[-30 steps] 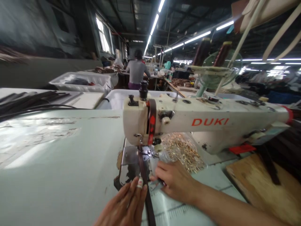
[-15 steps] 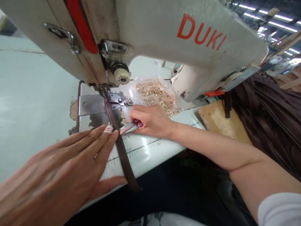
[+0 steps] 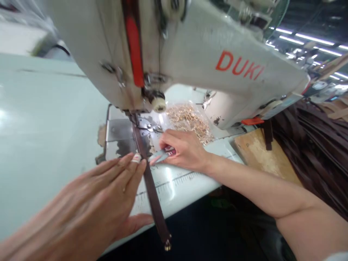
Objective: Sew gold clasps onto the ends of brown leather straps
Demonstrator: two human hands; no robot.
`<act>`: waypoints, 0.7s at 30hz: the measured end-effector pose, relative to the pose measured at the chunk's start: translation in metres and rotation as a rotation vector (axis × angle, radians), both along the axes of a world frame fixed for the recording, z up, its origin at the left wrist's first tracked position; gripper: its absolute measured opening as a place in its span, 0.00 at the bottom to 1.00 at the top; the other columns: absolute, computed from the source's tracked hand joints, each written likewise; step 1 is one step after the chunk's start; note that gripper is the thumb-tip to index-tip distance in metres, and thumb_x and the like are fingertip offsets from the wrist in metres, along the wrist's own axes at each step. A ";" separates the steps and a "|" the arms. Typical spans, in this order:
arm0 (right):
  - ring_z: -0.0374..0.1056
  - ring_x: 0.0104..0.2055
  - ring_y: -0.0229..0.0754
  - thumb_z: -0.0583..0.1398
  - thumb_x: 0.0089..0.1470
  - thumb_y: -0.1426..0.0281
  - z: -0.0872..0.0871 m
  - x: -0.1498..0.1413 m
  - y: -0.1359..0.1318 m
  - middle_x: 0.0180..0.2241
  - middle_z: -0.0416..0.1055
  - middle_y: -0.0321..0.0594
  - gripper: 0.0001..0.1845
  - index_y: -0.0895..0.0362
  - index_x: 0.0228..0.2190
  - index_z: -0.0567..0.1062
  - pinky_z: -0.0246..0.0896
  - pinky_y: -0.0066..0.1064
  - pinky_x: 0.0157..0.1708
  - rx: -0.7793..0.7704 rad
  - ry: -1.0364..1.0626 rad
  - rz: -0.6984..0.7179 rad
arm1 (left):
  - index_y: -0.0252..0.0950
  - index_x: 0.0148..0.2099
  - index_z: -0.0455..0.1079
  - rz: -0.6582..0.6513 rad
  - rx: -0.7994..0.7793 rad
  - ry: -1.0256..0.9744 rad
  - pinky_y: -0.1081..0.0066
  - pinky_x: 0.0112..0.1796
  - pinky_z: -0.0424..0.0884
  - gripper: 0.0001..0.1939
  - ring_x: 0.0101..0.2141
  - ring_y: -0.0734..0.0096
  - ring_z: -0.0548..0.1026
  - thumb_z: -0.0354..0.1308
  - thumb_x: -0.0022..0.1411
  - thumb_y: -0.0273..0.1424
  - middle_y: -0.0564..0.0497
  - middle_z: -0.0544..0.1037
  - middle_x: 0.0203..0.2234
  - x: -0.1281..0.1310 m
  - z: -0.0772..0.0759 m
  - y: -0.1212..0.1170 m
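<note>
A dark brown strap (image 3: 153,192) runs from under the presser foot (image 3: 133,117) of the sewing machine toward me, its near end hanging past the table edge. A small gold metal fitting (image 3: 168,246) is at that end. My left hand (image 3: 108,199) lies flat with fingers stretched out, fingertips at the strap's left edge and thumb near it lower down; one finger has white tape (image 3: 136,158). My right hand (image 3: 187,150) is closed around thread snips (image 3: 160,156), whose handle is mostly hidden in the fist. The blades point left, close to the strap.
The white sewing machine (image 3: 195,47) rises over the work. Behind my right hand lies a clear plastic bag of gold metal rings (image 3: 190,121). A wooden board (image 3: 261,152) and a pile of dark brown strips (image 3: 301,145) are at the right. A ruler scale (image 3: 179,179) marks the table's front.
The view has shifted, so machine and hands appear farther right and lower. The gold fitting at the strap's near end now shows. Both hands keep about the same pose beside the strap.
</note>
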State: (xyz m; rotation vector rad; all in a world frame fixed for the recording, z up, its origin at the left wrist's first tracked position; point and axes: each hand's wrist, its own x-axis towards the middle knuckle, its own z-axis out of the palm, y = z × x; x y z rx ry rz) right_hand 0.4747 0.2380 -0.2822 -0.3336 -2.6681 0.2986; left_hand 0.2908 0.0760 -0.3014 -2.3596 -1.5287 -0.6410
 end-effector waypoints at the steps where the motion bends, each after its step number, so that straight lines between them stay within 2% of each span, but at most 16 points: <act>1: 0.59 0.30 0.31 0.56 0.62 0.50 0.000 0.000 0.000 0.30 0.64 0.32 0.23 0.59 0.31 0.66 0.46 0.25 0.28 -0.014 0.012 0.009 | 0.23 0.55 0.67 -0.016 0.028 0.095 0.60 0.52 0.66 0.38 0.48 0.53 0.74 0.39 0.68 0.55 0.35 0.76 0.47 0.000 0.009 0.000; 3: 0.59 0.28 0.32 0.58 0.61 0.50 -0.001 0.000 -0.001 0.28 0.64 0.32 0.23 0.58 0.29 0.66 0.47 0.26 0.27 -0.019 0.041 0.004 | 0.21 0.51 0.70 -0.058 0.053 0.239 0.62 0.49 0.69 0.37 0.46 0.53 0.76 0.42 0.68 0.54 0.32 0.76 0.45 0.001 0.024 0.001; 5: 0.58 0.26 0.33 0.58 0.60 0.50 -0.002 -0.001 -0.001 0.26 0.64 0.32 0.23 0.57 0.28 0.66 0.47 0.27 0.26 -0.027 0.074 -0.002 | 0.22 0.49 0.71 -0.066 0.045 0.287 0.66 0.48 0.70 0.38 0.45 0.54 0.76 0.44 0.65 0.56 0.33 0.77 0.45 0.003 0.028 0.002; 7: 0.58 0.26 0.33 0.57 0.60 0.49 -0.005 -0.002 -0.001 0.26 0.64 0.33 0.24 0.57 0.28 0.66 0.47 0.28 0.25 -0.038 0.112 0.002 | 0.26 0.50 0.71 -0.012 0.056 0.275 0.67 0.49 0.69 0.37 0.46 0.56 0.75 0.45 0.65 0.56 0.36 0.77 0.45 0.006 0.018 0.005; 8: 0.58 0.25 0.34 0.57 0.60 0.48 -0.006 -0.002 -0.001 0.26 0.65 0.33 0.24 0.57 0.28 0.67 0.47 0.28 0.25 -0.041 0.124 0.002 | 0.28 0.49 0.72 0.068 0.151 0.212 0.66 0.49 0.69 0.33 0.44 0.58 0.76 0.46 0.66 0.55 0.39 0.79 0.42 0.007 0.010 0.007; 9: 0.58 0.25 0.34 0.57 0.60 0.48 -0.007 -0.003 -0.001 0.25 0.64 0.33 0.24 0.57 0.28 0.67 0.47 0.28 0.25 -0.040 0.135 0.001 | 0.30 0.49 0.72 0.122 0.177 0.184 0.66 0.50 0.69 0.30 0.43 0.59 0.76 0.48 0.66 0.52 0.41 0.79 0.41 0.007 0.002 0.010; 11: 0.58 0.25 0.34 0.57 0.59 0.47 -0.009 -0.003 -0.001 0.25 0.64 0.33 0.25 0.57 0.28 0.66 0.47 0.28 0.25 -0.034 0.139 0.000 | 0.32 0.48 0.73 0.147 0.193 0.171 0.66 0.49 0.70 0.26 0.43 0.60 0.76 0.51 0.66 0.50 0.43 0.79 0.40 0.007 -0.006 0.014; 12: 0.58 0.25 0.34 0.57 0.59 0.47 -0.009 -0.002 -0.001 0.25 0.65 0.33 0.25 0.57 0.28 0.66 0.47 0.28 0.25 -0.032 0.135 0.001 | 0.32 0.48 0.73 0.130 0.174 0.185 0.67 0.48 0.70 0.26 0.43 0.60 0.76 0.52 0.65 0.51 0.43 0.79 0.41 0.006 -0.004 0.014; 14: 0.59 0.25 0.35 0.57 0.59 0.47 -0.011 -0.002 -0.001 0.26 0.65 0.33 0.25 0.57 0.29 0.66 0.47 0.28 0.26 -0.037 0.127 0.004 | 0.30 0.47 0.73 0.054 0.119 0.232 0.69 0.46 0.72 0.29 0.43 0.60 0.77 0.55 0.62 0.53 0.42 0.80 0.41 0.003 0.011 0.013; 15: 0.59 0.25 0.35 0.56 0.60 0.47 -0.011 -0.002 -0.001 0.26 0.65 0.33 0.25 0.57 0.29 0.66 0.47 0.28 0.26 -0.041 0.123 0.003 | 0.29 0.49 0.72 0.025 0.030 0.275 0.69 0.47 0.72 0.31 0.45 0.59 0.76 0.57 0.60 0.53 0.41 0.79 0.44 0.002 0.021 0.011; 18: 0.58 0.25 0.35 0.56 0.60 0.46 -0.011 -0.002 0.000 0.26 0.65 0.32 0.25 0.56 0.29 0.66 0.46 0.28 0.26 -0.046 0.121 0.008 | 0.27 0.50 0.72 0.019 -0.051 0.305 0.70 0.45 0.74 0.28 0.45 0.59 0.77 0.60 0.60 0.48 0.41 0.79 0.45 -0.002 0.048 0.007; 19: 0.58 0.25 0.35 0.55 0.60 0.46 -0.011 -0.002 0.000 0.25 0.64 0.32 0.25 0.56 0.29 0.66 0.46 0.28 0.26 -0.045 0.123 0.010 | 0.28 0.50 0.72 0.021 -0.042 0.299 0.71 0.44 0.74 0.27 0.44 0.60 0.77 0.60 0.61 0.47 0.42 0.79 0.44 -0.003 0.051 0.008; 21: 0.58 0.25 0.35 0.55 0.61 0.46 -0.010 -0.002 -0.001 0.25 0.64 0.32 0.26 0.56 0.29 0.66 0.45 0.29 0.26 -0.043 0.130 0.013 | 0.28 0.51 0.71 0.005 -0.027 0.290 0.71 0.44 0.74 0.26 0.44 0.61 0.78 0.57 0.63 0.47 0.42 0.79 0.44 -0.005 0.046 0.010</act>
